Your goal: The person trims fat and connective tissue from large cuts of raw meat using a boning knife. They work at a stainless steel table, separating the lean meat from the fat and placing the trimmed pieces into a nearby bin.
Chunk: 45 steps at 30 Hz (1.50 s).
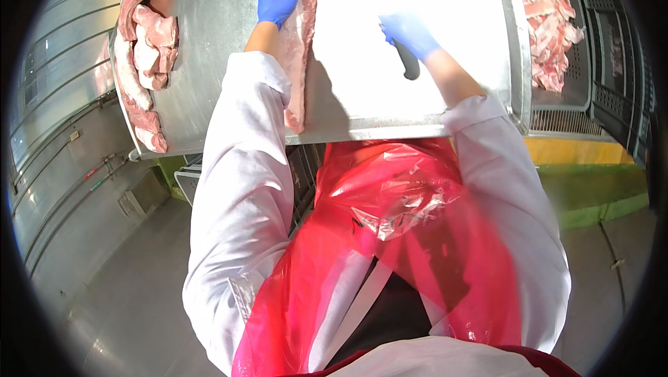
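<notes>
A worker in a white coat [240,133] and red plastic apron [417,182] stands at the near edge of a metal table [216,22]. The blue-gloved left hand [278,5], fingers spread wide, rests on a long slab of meat [300,64] that lies a little left of the table's middle, its close end just short of the near edge. The right hand [410,35], also gloved, closes around a knife [409,65]; glare hides the blade. Pieces of meat [154,36] line the table's left edge, while pale trimmings [550,36] fill a bin [583,71] just beyond the right edge.
</notes>
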Motion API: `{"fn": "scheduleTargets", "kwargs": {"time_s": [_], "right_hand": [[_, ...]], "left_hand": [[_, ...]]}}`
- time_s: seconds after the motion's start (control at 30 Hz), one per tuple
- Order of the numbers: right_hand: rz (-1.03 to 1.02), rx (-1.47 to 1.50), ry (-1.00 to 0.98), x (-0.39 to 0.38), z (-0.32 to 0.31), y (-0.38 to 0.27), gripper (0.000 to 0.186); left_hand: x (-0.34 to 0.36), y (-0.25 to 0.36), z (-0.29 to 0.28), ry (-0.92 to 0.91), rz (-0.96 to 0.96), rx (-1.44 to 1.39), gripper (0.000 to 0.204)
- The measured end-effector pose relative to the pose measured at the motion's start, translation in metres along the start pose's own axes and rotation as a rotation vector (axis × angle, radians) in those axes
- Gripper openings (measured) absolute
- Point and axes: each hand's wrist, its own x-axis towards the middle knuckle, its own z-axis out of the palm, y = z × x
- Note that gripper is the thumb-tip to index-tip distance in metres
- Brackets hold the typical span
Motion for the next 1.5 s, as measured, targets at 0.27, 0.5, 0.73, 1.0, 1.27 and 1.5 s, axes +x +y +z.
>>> {"fn": "scheduleTargets", "kwargs": {"time_s": [0.27,0.5,0.73,1.0,1.27,1.5], "right_hand": [[-0.373,0.097,0.258,0.194,0.054,0.014,0.073],[-0.151,-0.022,0.102,0.132,0.059,-0.055,0.072],[-0.095,-0.106,0.078,0.164,0.064,-0.074,0.069],[-0.084,-0.514,0.032,0.064,0.119,-0.035,0.081],[0.073,-0.394,0.012,0.087,0.110,-0.059,0.080],[0.117,-0.527,-0.061,-0.021,0.151,-0.037,0.079]], "left_hand": [[0.039,-0.013,0.019,0.082,0.759,0.274,0.073],[0.033,-0.013,0.016,0.035,0.795,0.119,0.064],[0.025,0.001,0.008,0.078,0.879,0.173,0.056],[0.035,-0.022,0.018,0.098,0.789,0.085,0.061],[0.010,-0.040,0.017,-0.016,0.773,0.279,0.070],[0.071,-0.053,0.020,0.056,0.527,0.214,0.067]]}}
